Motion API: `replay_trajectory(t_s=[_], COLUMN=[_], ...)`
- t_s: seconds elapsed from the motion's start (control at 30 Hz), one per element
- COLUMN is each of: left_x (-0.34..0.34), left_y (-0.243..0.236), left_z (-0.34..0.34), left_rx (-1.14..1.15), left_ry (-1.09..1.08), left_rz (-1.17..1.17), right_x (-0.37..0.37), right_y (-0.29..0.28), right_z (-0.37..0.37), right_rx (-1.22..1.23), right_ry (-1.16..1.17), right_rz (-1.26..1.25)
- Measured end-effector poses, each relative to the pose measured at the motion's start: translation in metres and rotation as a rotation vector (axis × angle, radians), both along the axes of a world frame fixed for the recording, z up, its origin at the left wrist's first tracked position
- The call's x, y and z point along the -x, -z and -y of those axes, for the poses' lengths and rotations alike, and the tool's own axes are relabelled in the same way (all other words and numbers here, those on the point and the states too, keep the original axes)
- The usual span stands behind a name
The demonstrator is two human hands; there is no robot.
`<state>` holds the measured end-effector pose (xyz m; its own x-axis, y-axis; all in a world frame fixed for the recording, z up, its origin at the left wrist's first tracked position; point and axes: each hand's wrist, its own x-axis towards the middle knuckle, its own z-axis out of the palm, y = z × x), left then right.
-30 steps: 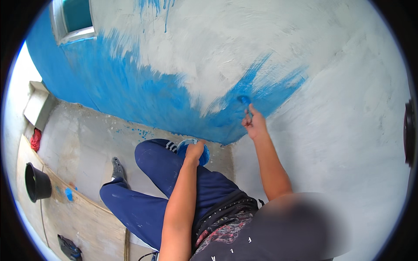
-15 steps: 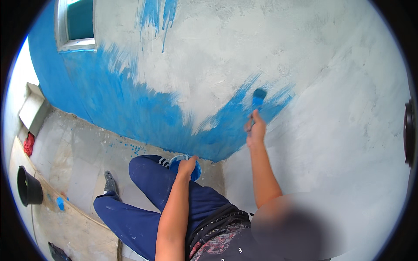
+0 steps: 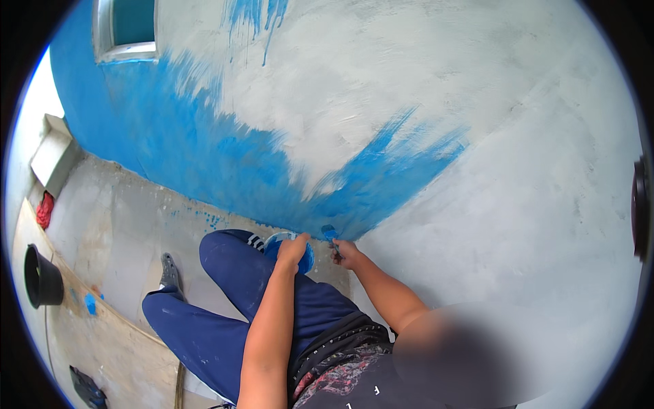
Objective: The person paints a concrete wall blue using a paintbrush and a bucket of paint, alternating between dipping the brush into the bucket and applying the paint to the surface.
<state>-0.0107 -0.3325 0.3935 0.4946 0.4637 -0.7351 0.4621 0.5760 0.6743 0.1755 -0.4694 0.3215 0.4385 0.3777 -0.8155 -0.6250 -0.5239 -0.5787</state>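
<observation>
A paintbrush (image 3: 330, 234) with blue paint on its bristles is gripped by its handle in my right hand (image 3: 345, 254). The brush points up and left, just right of the paint bucket and near the foot of the wall. My left hand (image 3: 293, 250) closes on the rim of the bucket (image 3: 306, 262), which holds blue paint and stands beside my knee. Part of the bucket is hidden by my hand and leg. Blue paint covers the lower part of the wall (image 3: 225, 163) in rough upward strokes; above it the surface is pale grey-white.
A window (image 3: 134, 31) is set in the wall at upper left. On the left are a black bucket (image 3: 43, 276), a red cloth (image 3: 45, 210) and a pale block (image 3: 53, 158). A dark object (image 3: 87, 387) lies at lower left. Blue spatters mark the floor (image 3: 122, 225).
My right hand has brought the paintbrush down and left, from the blue strokes on the wall to beside the bucket. My left hand stays on the bucket. The view has shifted slightly.
</observation>
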Motion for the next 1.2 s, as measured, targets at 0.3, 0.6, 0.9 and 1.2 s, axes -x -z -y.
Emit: replay_trajectory(t_s=[0.3,0.6,0.9,1.2], left_x=[0.009,0.002,0.003,0.001], left_y=[-0.018,-0.024,-0.012,-0.026], left_z=[0.001,0.008,0.001,0.011], left_rx=[-0.032,-0.098,-0.036,-0.089], left_ry=[-0.003,0.004,0.050,0.050], left_rz=[-0.062,-0.110,-0.129,-0.141], right_x=[0.001,-0.020,-0.006,-0.023], right_y=[0.056,0.096,0.026,0.083], right_z=[-0.011,-0.022,-0.004,0.032], right_rx=[-0.113,-0.218,-0.547,-0.251], right_ry=[0.243,0.284,0.155,0.259], right_rz=[-0.147,-0.240,-0.210,-0.239])
